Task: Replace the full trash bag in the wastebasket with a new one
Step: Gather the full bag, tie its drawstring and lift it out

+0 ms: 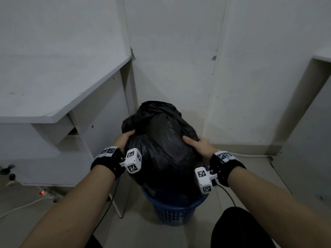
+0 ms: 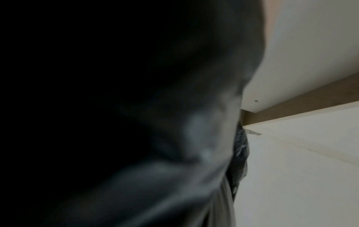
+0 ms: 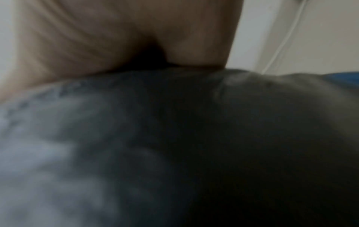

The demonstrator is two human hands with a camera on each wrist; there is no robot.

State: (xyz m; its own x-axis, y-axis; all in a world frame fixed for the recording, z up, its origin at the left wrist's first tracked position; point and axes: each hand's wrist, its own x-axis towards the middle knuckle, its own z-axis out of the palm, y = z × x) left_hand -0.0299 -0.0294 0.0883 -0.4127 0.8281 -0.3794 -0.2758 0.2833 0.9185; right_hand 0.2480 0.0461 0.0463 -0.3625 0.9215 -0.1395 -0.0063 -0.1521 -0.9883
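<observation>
A bulging black trash bag (image 1: pixel 161 149) rises out of the blue perforated wastebasket (image 1: pixel 173 210) on the floor; its bottom is still inside the rim. My left hand (image 1: pixel 125 138) grips the bag's upper left side, fingers curled into the plastic. My right hand (image 1: pixel 195 144) grips the upper right side, thumb on top and fingers hidden behind the bag. In the left wrist view the blurred bag (image 2: pixel 136 122) fills most of the picture. The right wrist view shows my palm (image 3: pixel 116 38) pressed on the bag (image 3: pixel 194 138), with a strip of the basket (image 3: pixel 342 78) behind.
A white desk (image 1: pixel 62 97) stands close on the left, its leg beside the basket. A power strip with a red light (image 1: pixel 42 192) and cables lie on the floor under it. White walls meet behind the basket. A white panel (image 1: pixel 304 113) stands right. My dark-clothed knee (image 1: pixel 238 228) is near the basket.
</observation>
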